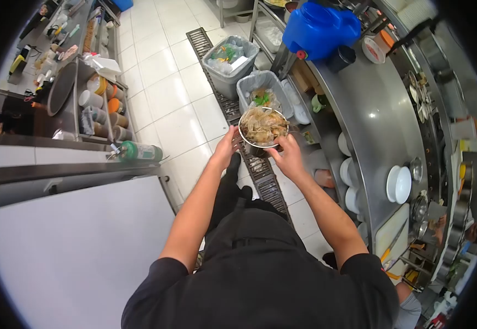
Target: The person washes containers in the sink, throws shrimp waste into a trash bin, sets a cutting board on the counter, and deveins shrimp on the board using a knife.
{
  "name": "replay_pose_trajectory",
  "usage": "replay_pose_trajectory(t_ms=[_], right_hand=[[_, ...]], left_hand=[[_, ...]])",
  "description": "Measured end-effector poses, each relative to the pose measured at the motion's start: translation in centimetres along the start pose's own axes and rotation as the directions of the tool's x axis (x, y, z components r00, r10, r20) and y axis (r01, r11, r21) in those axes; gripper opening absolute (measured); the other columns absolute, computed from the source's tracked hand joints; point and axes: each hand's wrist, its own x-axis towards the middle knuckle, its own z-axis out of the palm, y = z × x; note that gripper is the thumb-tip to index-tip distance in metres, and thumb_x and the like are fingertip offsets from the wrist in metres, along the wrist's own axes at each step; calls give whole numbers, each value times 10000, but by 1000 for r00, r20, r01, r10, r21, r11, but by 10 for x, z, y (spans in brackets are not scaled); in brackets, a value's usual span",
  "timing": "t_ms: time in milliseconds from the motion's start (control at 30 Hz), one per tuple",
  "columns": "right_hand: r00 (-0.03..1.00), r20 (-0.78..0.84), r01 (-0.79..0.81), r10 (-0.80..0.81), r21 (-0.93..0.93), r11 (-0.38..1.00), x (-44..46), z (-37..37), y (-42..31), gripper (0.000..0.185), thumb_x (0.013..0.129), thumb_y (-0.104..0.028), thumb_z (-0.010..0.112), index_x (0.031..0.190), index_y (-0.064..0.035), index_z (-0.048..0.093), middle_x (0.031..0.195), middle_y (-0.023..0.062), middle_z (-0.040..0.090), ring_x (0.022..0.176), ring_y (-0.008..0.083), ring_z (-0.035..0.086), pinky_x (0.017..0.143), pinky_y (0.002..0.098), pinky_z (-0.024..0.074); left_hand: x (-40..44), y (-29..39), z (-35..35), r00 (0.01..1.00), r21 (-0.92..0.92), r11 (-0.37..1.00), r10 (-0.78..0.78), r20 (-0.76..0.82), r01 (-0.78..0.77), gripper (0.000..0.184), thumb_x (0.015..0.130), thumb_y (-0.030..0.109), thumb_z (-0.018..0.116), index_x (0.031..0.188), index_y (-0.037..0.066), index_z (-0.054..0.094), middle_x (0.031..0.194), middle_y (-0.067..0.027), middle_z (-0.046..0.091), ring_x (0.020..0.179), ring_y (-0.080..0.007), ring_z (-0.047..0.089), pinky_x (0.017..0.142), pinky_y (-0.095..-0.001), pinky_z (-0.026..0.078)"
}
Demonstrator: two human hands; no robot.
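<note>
Between my two hands is a round container (pixel 240 133) with a pale rim, heaped with brownish, translucent scraps (pixel 263 125) that look like shrimp shells. My left hand (pixel 227 147) is against its left side, with the fingers partly hidden. On the right, my right hand (pixel 289 157) grips the rim with the thumb and curled fingers. Just beyond the container stands a grey lined bin (pixel 245 88) holding similar scraps and something green. The container overlaps the bin's near edge in view; its base is hidden.
Another grey bin (pixel 226 82) with plastic waste stands behind. A floor drain grate (pixel 267 183) runs under me. To the right is a steel counter (pixel 375 118) with a blue jug (pixel 320 33) and white bowls (pixel 398 184). A green gas cylinder (pixel 139 152) and white surface (pixel 79 247) are left.
</note>
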Motion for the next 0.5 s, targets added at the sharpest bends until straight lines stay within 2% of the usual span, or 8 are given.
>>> replay_pose_trajectory(t_ms=[100, 133, 233, 267, 367, 433, 467, 500], right_hand=[[962, 119, -250, 246, 22, 968, 52, -5, 27, 323, 825, -203, 868, 968, -34, 632, 855, 117, 562, 750, 257, 578, 691, 386, 479], [971, 117, -212, 209, 19, 977, 71, -3, 46, 330, 864, -248, 853, 981, -28, 636, 824, 65, 572, 714, 169, 569, 610, 336, 471], [727, 385, -658, 568, 158, 736, 137, 4, 97, 348, 898, -300, 829, 989, -19, 644, 878, 35, 602, 770, 138, 587, 580, 309, 492], [671, 441, -698, 596, 106, 708, 160, 8, 114, 322, 987, -363, 721, 1080, -60, 665, 933, 9, 613, 780, 128, 582, 626, 301, 540], [463, 493, -818, 737, -82, 569, 242, 27, 143, 413, 987, -441, 686, 1161, -68, 654, 939, 40, 630, 805, 146, 603, 642, 309, 549], [440, 524, -748, 729, -236, 621, 282, 47, 177, 557, 966, -506, 660, 1289, -53, 631, 1084, 109, 677, 921, 207, 654, 686, 351, 580], [425, 529, -729, 735, -281, 624, 297, 59, 189, 595, 954, -512, 663, 1319, -43, 624, 1152, 137, 685, 979, 241, 674, 716, 368, 595], [409, 535, -709, 739, -324, 626, 310, 72, 201, 635, 941, -518, 665, 1348, -32, 618, 1220, 165, 693, 1037, 276, 694, 747, 385, 610]], left_hand=[[79, -1, 16, 980, -155, 986, -22, 200, 54, 833, 1039, 712, 362, 1611, 108, 374, 1653, -58, 397, 1530, -253, 325, 1240, -436, 214], [123, -24, 11, 972, -207, 972, -65, 225, 113, 876, 1019, 741, 377, 1617, 101, 361, 1648, -64, 399, 1526, -248, 326, 1247, -431, 219], [191, -34, 24, 958, -352, 915, -104, 266, 197, 881, 1015, 747, 381, 1612, 99, 364, 1624, -103, 420, 1492, -267, 386, 1224, -468, 300], [199, -32, 29, 952, -337, 907, -172, 252, 253, 882, 1010, 763, 355, 1597, 105, 384, 1589, -104, 460, 1456, -278, 429, 1191, -478, 347], [233, -20, 34, 903, -298, 855, -373, 215, 424, 940, 971, 831, 299, 1564, 112, 426, 1506, -135, 542, 1375, -323, 520, 1121, -509, 441], [256, -19, 36, 830, -296, 775, -518, 207, 558, 1037, 913, 903, 291, 1556, 101, 433, 1482, -192, 544, 1356, -369, 529, 1115, -534, 440], [265, -23, 39, 846, -320, 783, -494, 199, 533, 1147, 847, 967, 280, 1545, 70, 434, 1422, -269, 561, 1320, -413, 552, 1101, -527, 458], [274, -25, 41, 835, -340, 764, -514, 194, 549, 1144, 845, 970, 270, 1546, 81, 436, 1412, -257, 576, 1278, -403, 585, 1076, -525, 480]])
